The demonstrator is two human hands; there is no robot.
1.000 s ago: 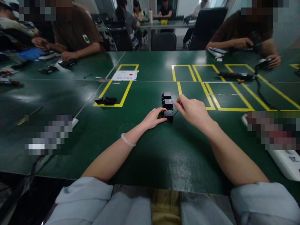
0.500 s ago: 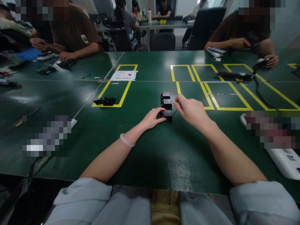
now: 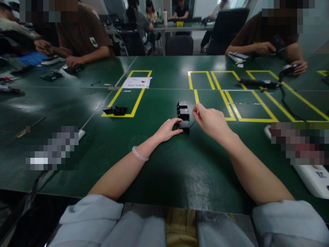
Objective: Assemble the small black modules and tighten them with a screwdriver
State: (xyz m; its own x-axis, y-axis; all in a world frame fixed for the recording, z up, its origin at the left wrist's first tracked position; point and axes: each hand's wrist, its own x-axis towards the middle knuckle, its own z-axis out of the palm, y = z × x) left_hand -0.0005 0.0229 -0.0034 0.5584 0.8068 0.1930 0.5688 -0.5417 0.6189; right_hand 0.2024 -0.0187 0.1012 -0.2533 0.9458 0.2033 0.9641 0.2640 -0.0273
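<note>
Three small black blocks stand in a column at the middle of the green table. My left hand (image 3: 168, 130) grips the nearest black block (image 3: 184, 126) between thumb and fingers from its left side. Behind it are the middle block (image 3: 183, 113) and the far block (image 3: 182, 105), untouched. My right hand (image 3: 209, 119), pinched closed, holds a thin dark rod (image 3: 192, 124) whose lower end points at the right side of the nearest block. Whether the tip touches the block is too small to tell.
Black parts (image 3: 118, 110) and a paper sheet (image 3: 136, 82) lie by yellow tape at left. White devices flank me, one (image 3: 312, 178) at right. A black tool with cable (image 3: 258, 82) lies back right. Two people work across the table (image 3: 154, 171).
My right hand and the rod have shifted very slightly to the right, with a little more of the rod showing beside the nearest block. My left hand keeps its grip.
</note>
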